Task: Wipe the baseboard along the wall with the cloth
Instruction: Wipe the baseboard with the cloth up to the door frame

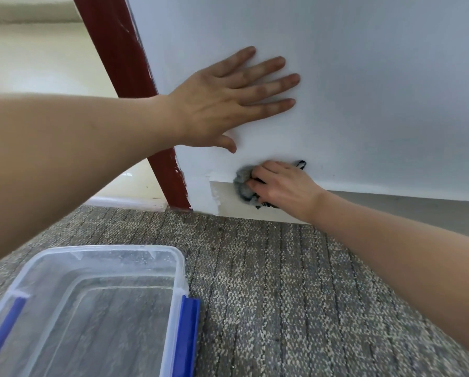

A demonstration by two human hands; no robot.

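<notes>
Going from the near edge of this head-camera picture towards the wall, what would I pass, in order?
Clear plastic box → grey carpet → baseboard, where the right hand holds the cloth → white wall, with the left hand flat on it.

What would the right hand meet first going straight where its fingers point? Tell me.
With the cloth leading, the right hand would probably reach the end of the baseboard at the white wall first, before the red post; depth is unclear.
</notes>
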